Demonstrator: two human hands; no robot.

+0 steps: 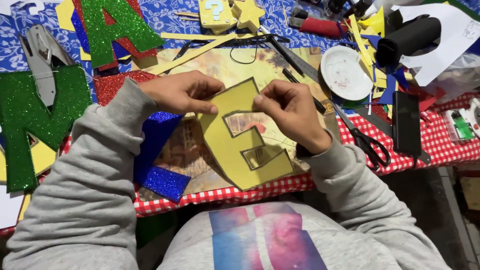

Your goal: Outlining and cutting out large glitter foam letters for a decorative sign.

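Head view, two hands (182,92) (290,112), one yellow letter (235,145)

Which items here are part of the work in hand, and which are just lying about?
In hand: yellow foam letter E, gripped by left hand and right hand.

Lying about: scissors, white plate, green glitter letters, blue glitter piece, black phone.

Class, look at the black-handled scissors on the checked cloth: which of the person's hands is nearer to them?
Right. The right hand pinches the yellow letter just left of the scissors; the left hand grips the letter's far edge, farther away.
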